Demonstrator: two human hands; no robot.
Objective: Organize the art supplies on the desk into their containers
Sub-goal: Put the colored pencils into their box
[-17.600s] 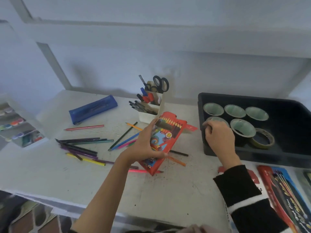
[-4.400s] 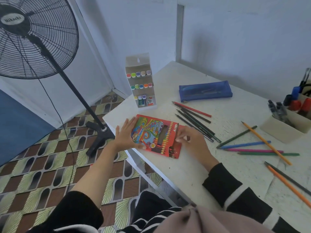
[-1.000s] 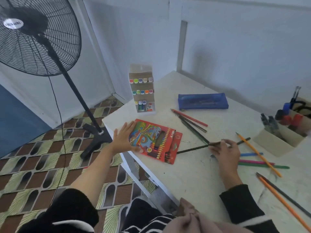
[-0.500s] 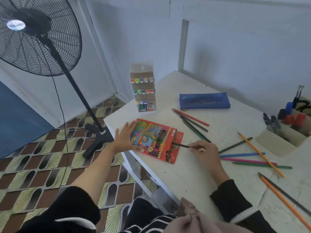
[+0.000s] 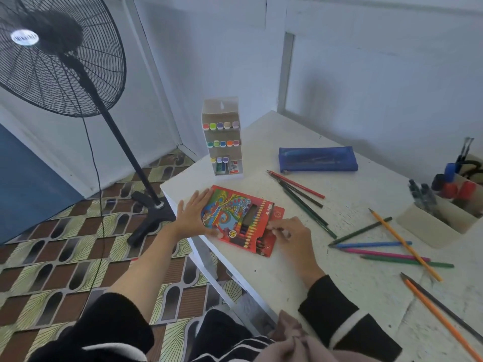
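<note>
A red coloured-pencil box (image 5: 235, 218) lies flat near the left corner of the white desk (image 5: 300, 278), its flap open to the right. My left hand (image 5: 194, 212) rests flat with straight fingers on the box's left end. My right hand (image 5: 290, 235) is at the box's open end, fingertips pinching the end of a dark pencil that is almost fully inside. Loose coloured pencils (image 5: 300, 197) lie to the right: several dark and red ones near the box, and green, blue, pink and orange ones (image 5: 384, 246) further right.
A blue pencil case (image 5: 317, 159) lies at the back. A white marker rack (image 5: 223, 138) stands at the desk's left corner. A beige holder (image 5: 441, 220) with pens and markers sits at the right. A black standing fan (image 5: 60, 53) stands on the patterned floor to the left.
My right hand picked up a dark pencil from the loose ones, carried it left and slid it into the box's open end. My left hand stayed on the box.
</note>
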